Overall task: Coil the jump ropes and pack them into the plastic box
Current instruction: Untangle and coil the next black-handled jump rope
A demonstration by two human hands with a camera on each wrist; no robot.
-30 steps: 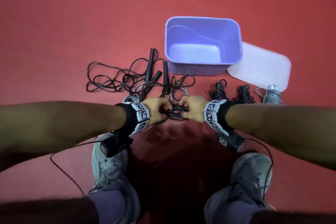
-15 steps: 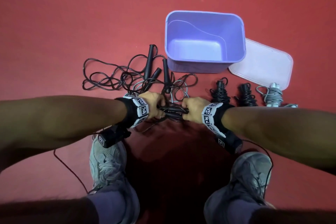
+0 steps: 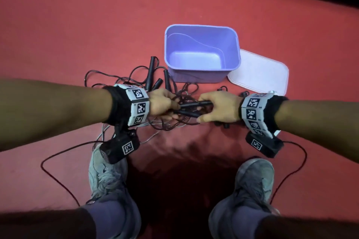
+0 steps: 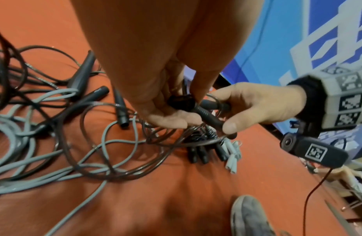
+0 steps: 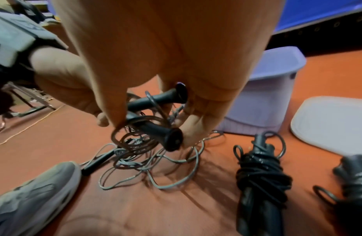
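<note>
Both hands hold one black jump rope over the red floor. My left hand [image 3: 171, 109] grips one end of its two black handles [image 3: 194, 105], and my right hand [image 3: 208, 109] grips the other end. In the right wrist view the handles [image 5: 162, 132] lie side by side, with thin brown cord loops [image 5: 135, 140] hanging from them. Loose black and grey ropes [image 4: 54, 143] lie tangled on the floor under my hands. The empty purple plastic box [image 3: 196, 76] stands just beyond them. Two coiled black ropes [image 5: 261, 172] lie to the right.
The pale lid [image 3: 260, 72] lies flat on the floor to the right of the box. My two grey shoes [image 3: 106, 176] stand below the hands. Thin red cables [image 3: 58, 176] run from the wrist cameras across the floor. A blue wall [image 4: 277, 47] rises at the mat's far edge.
My hands have drawn a little apart, so more of the two black handles shows between them. The tangle on the floor and the box have not moved.
</note>
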